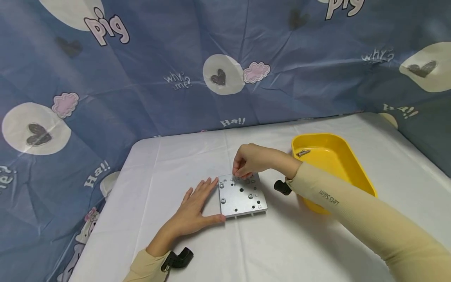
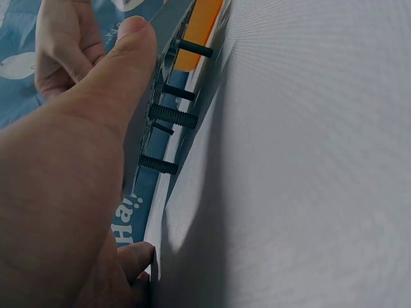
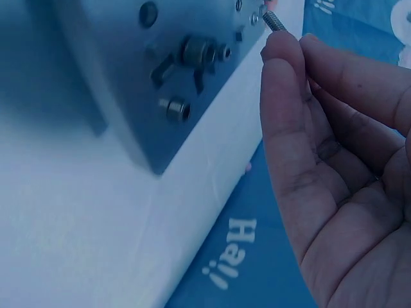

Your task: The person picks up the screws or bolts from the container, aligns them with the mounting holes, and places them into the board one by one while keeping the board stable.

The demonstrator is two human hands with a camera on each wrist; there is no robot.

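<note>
A silver metal plate (image 1: 243,205) with several holes and socket-head screws lies on the white-covered table. My left hand (image 1: 192,213) rests along its left edge with fingers straight and spread, the thumb touching the near left corner. Over the plate's far edge, my right hand (image 1: 251,159) pinches a small threaded screw (image 3: 275,22) between thumb and fingertips. The screw's threaded end points toward the plate in the right wrist view; its head is hidden by the fingers. Threaded bolt shanks (image 2: 173,116) stick out beneath the plate in the left wrist view.
A yellow tray (image 1: 357,166) stands to the right, partly behind the right forearm. Small metal parts (image 1: 303,152) lie in its far left corner. A blue printed cloth (image 1: 169,105) hangs behind the table. Each wrist carries a black camera mount (image 1: 180,259).
</note>
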